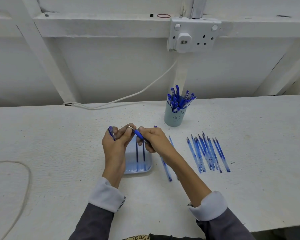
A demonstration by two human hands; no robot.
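My right hand [153, 139] grips a blue pen [138, 134] by its rubber grip, point aimed up and left. My left hand [117, 141] pinches the pen's metal tip [130, 126] with its fingertips and keeps a blue pen cap [111, 133] tucked against the palm. Both hands hover over a small clear blue tray [146, 168] that holds two dark refills [140, 154]. A single refill [165, 168] lies on the table partly under my right forearm. Several blue refills [207, 154] lie in a row to the right.
A light blue cup [175, 116] full of capped blue pens stands behind the hands. A white cable [128, 97] runs from a wall socket [194, 34] down to the white table [59, 144]. The table's front edge shows at lower right.
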